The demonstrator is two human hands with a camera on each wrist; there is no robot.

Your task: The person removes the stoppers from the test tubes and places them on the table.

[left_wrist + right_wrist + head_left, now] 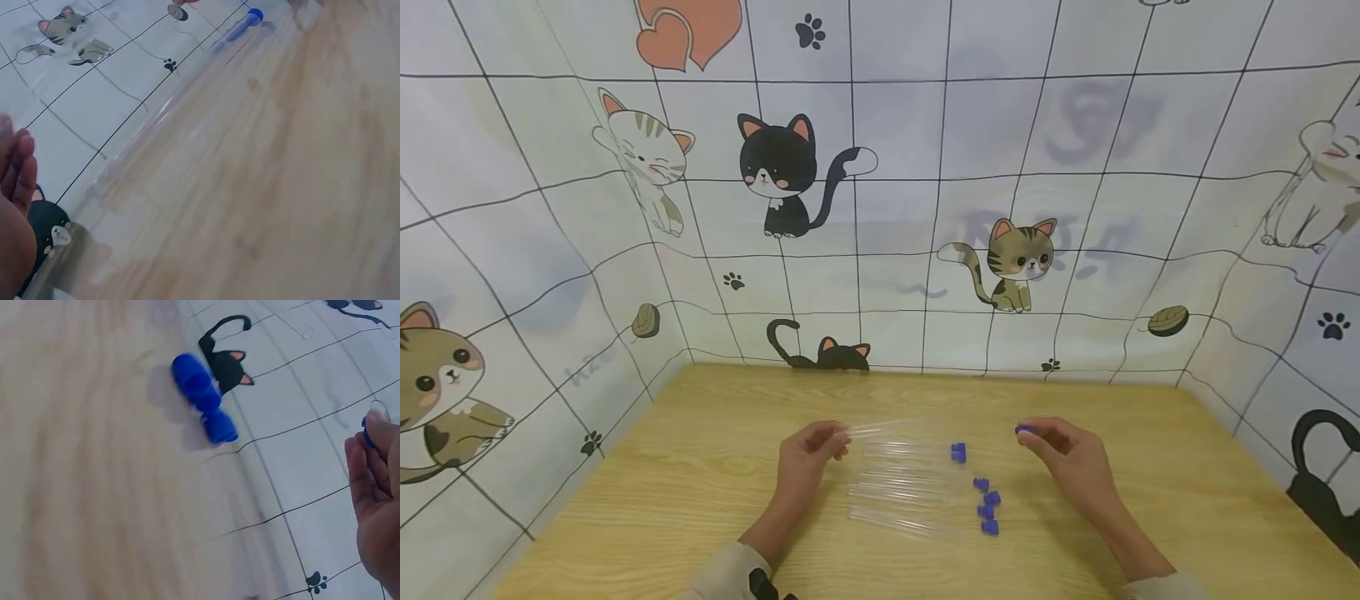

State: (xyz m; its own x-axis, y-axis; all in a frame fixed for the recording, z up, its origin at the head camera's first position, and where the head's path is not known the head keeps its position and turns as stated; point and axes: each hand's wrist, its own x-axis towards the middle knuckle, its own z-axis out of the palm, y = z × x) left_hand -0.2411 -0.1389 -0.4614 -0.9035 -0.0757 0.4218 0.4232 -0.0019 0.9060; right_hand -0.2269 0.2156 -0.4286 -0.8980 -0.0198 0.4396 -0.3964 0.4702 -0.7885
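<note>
Your desk has a wood-grain top, smooth with a faint sheen. Between its left and right edges, your clear tubes look like smooth, glossy plastic, the blue caps like smooth moulded plastic. Past its far edge, your rippled backdrop looks like matt cloth; so do your sleeves.
</note>
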